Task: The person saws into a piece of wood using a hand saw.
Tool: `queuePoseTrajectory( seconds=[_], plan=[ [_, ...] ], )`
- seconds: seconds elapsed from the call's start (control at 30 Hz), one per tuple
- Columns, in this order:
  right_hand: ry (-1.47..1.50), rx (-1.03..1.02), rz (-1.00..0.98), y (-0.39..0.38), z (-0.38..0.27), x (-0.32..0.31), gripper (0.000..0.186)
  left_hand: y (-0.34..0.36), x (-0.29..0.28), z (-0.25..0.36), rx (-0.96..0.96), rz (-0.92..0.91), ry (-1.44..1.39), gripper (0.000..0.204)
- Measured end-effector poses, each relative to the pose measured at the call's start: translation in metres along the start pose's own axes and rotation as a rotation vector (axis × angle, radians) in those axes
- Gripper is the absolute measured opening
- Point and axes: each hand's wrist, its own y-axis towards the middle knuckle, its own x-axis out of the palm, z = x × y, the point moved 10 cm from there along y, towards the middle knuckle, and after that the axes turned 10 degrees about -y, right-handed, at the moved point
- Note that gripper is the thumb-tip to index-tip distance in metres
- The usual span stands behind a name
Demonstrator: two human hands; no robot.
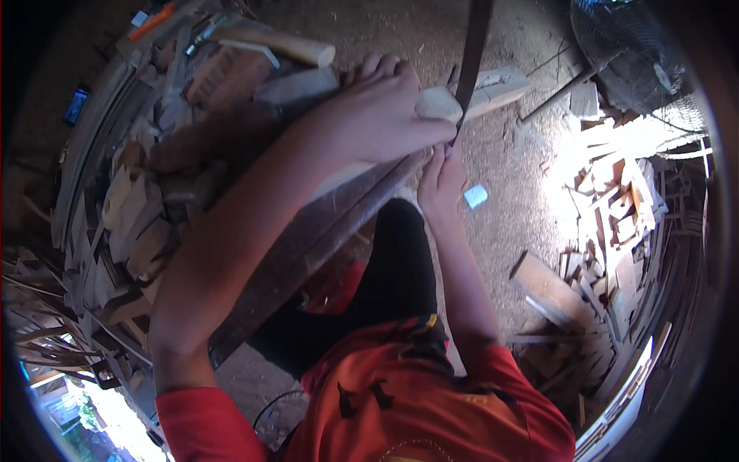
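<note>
My left hand (389,112) reaches across the wood-strewn bench and presses down on a pale piece of wood (439,104), its thumb stretched toward the right. A long dark blade (475,54), narrow and straight, runs from the top of the view down against that wood's right side. At the blade's near end are the closed fingers of my right hand (442,181); their exact grip is partly hidden. Beyond the blade a light wooden block (500,88) sticks out to the right. Beneath my left forearm runs the dark bench edge (339,212).
Wood offcuts (135,208) crowd the bench on the left, with a round wooden bar (308,51) at the back. A small light-blue block (476,195) lies on the dusty floor. Right of it is a scrap-wood pile (608,254); a wire-caged fan (647,61) stands farther back.
</note>
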Motion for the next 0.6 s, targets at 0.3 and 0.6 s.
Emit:
queuePoseTrajectory(
  seconds=[0.3, 0.6],
  plan=[
    [-0.111, -0.141, 0.0, -0.017, 0.033, 0.009, 0.013, 0.007, -0.007, -0.009, 0.038, 0.027, 0.021, 0.067],
    [0.001, -0.128, 0.052, -0.017, 0.038, 0.012, 0.015, 0.008, -0.004, -0.006, -0.162, -0.187, -0.097, 0.06]
  ],
)
